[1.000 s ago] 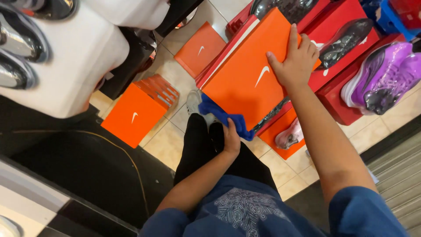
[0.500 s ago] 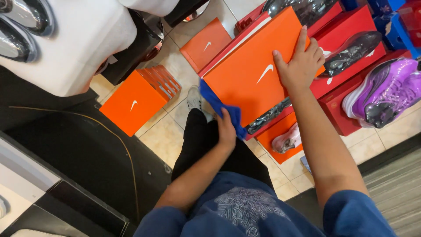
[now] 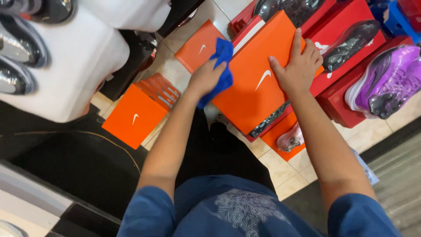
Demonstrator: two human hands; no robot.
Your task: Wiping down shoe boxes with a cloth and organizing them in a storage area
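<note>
A large flat orange cardboard shoebox lid [image 3: 258, 83] is seen held tilted in front of the person, its long axis running from lower left up to upper right. The right hand [image 3: 298, 66] is laid flat on its upper right part, fingers spread and pressed against the card. The left hand [image 3: 206, 77] is closed around a crumpled blue cloth [image 3: 221, 70], which is pressed against the lid's left edge; the lid's bare face therefore lies to the right of the cloth, between the two hands, and the left hand is the nearer to that edge.

Below left, a closed orange box [image 3: 136, 116] with a small white mark is seen on the tiled floor [image 3: 175, 70], and another orange box [image 3: 199, 46] lies just beyond the cloth. To the right, red boxes [image 3: 346, 66] carry wrapped dark shoes, and a glossy purple shoe [image 3: 388, 81] rests at the far right. A white rounded display stand [image 3: 66, 61] with dark shoes fills the upper left.
</note>
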